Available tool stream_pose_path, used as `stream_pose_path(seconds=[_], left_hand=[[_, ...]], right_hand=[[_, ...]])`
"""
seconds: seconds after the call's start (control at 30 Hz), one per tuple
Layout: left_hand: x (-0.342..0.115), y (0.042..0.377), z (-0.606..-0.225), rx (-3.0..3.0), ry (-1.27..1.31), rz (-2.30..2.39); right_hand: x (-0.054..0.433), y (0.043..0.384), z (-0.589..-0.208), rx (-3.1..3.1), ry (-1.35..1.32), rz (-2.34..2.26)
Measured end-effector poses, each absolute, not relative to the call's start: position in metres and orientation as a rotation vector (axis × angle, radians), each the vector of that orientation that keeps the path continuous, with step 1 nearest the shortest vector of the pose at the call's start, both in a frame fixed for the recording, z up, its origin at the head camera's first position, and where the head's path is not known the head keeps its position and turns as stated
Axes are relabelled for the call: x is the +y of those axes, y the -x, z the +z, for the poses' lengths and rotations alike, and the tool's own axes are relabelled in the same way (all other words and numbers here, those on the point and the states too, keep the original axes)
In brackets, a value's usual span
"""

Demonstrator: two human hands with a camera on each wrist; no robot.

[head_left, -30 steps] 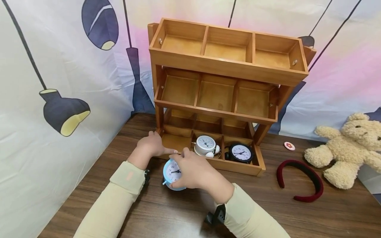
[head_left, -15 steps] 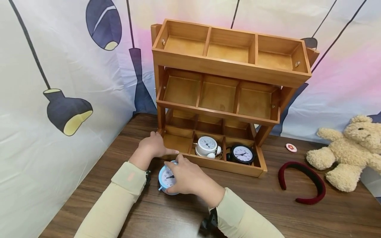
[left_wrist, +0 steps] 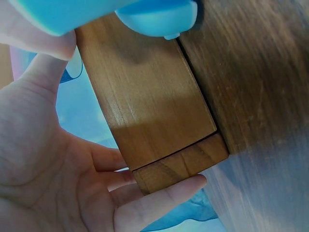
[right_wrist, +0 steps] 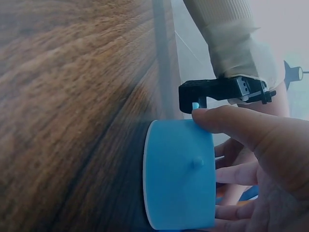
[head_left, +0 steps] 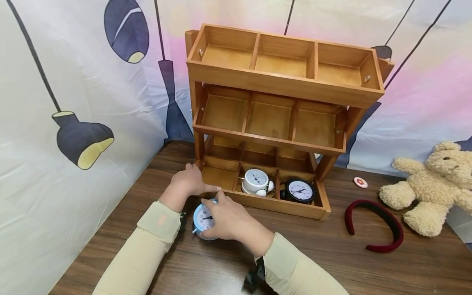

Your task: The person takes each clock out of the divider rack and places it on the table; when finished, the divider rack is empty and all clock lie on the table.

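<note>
Pinches blue clock [head_left: 201, 218] in right hand [head_left: 229, 218], just before bottom-left bay [head_left: 218, 177] of rack [head_left: 269, 119]. Grips rack's left end with left hand [head_left: 189, 182]. Appears at positioning step; likely calls next for lifting over rim [head_left: 273, 203].

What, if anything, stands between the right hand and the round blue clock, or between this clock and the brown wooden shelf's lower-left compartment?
Nothing visible between the right hand and the blue clock: the hand grips it. Before the lower-left compartment stand its low wooden front wall and the left hand, with thumb at the wall's edge.
</note>
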State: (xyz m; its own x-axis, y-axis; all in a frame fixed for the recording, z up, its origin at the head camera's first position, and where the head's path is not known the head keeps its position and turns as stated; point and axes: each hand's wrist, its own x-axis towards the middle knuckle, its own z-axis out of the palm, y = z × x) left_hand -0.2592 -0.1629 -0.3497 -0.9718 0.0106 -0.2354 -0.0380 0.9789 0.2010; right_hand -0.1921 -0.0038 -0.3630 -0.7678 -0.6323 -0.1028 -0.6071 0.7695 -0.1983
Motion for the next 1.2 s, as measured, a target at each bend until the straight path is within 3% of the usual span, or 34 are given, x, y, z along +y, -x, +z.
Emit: stream_pose_path(seconds=[0.63, 1.2], left_hand=[[-0.167, 0.262, -0.354, 2.892, 0.009, 0.304], [-0.163, 0.261, -0.352, 2.891, 0.032, 0.326]], right_hand=[[0.033, 0.207, -0.347, 2.952, 0.946, -0.415], [0.082, 0.267, -0.364, 3.102, 0.485, -0.656]])
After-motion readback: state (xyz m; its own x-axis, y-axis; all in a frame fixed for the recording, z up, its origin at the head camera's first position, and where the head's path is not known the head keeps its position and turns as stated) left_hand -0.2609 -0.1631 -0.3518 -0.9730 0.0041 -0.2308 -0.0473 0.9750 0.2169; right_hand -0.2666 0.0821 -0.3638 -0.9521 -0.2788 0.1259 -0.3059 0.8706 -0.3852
